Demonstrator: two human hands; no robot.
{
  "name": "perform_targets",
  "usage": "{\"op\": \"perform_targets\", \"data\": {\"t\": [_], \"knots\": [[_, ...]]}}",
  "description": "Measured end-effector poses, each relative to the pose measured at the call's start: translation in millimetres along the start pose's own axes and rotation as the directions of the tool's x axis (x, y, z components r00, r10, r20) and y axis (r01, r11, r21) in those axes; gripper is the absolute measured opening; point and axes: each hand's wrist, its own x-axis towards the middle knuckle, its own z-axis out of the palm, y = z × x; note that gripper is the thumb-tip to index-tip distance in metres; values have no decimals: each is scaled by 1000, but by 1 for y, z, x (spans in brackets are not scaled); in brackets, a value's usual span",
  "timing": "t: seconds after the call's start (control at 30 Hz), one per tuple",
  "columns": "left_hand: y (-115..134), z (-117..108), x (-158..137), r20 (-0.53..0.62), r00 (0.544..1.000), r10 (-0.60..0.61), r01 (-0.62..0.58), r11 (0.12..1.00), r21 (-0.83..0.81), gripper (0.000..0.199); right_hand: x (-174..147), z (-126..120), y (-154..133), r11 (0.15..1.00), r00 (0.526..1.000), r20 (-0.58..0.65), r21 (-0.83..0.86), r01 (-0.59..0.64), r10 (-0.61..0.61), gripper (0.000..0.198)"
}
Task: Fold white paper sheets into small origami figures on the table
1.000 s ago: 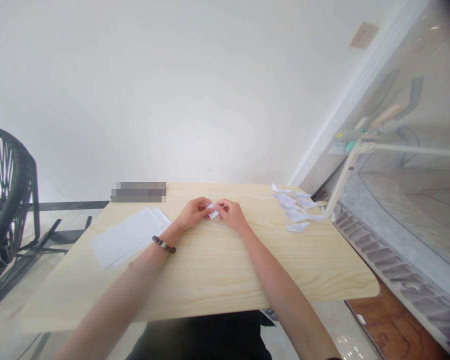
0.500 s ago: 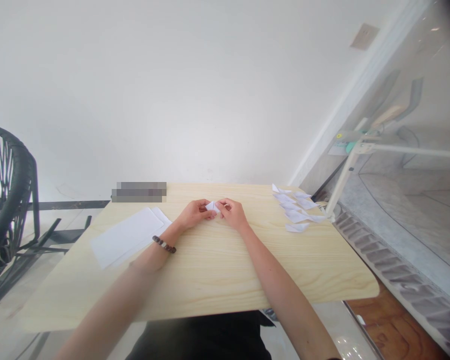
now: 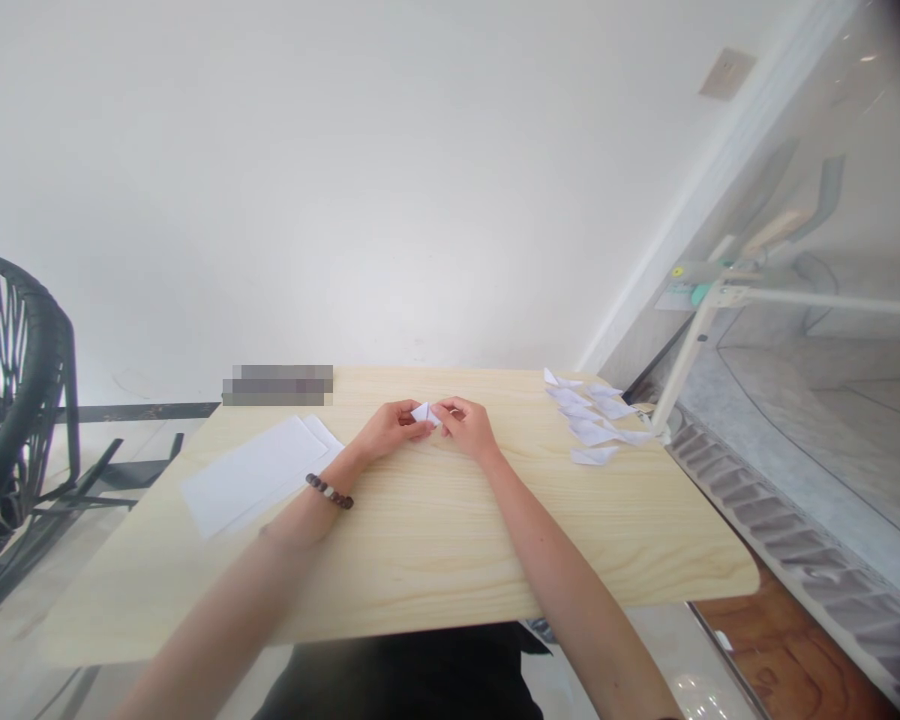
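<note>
Between my two hands, above the middle of the table, is a small piece of folded white paper (image 3: 423, 412) with a pointed top. My left hand (image 3: 390, 428) pinches its left side, the thumb in front and the fingers behind. On the right side my right hand (image 3: 465, 424) grips it with thumb and fingertips. The fingers cover much of the paper, so its full shape is hidden. Several folded white paper pieces (image 3: 594, 432) with pointed ends lie in a group to the right. White paper sheets (image 3: 259, 470) rest overlapping beside my left forearm.
The light wooden table (image 3: 420, 560) meets a white wall at its far edge. A blurred-out dark patch (image 3: 277, 386) covers something at the back left. A dark woven chair (image 3: 37, 400) stands left; a white metal frame (image 3: 690, 370) stands beyond the right edge.
</note>
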Motion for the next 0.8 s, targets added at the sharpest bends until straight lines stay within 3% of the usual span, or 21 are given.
{"op": "perform_targets", "data": {"t": [0.33, 0.63, 0.8], "knots": [[-1, -5, 0, 17, 1000, -3, 2, 999, 52, 32, 1, -1, 3, 998, 996, 91, 55, -12, 7, 26], [3, -1, -1, -70, 996, -48, 49, 999, 6, 38, 3, -1, 4, 998, 999, -33, 53, -36, 38, 32], [1, -1, -1, -77, 997, -22, 25, 999, 41, 37, 2, -1, 3, 999, 998, -33, 3, -44, 44, 34]]}}
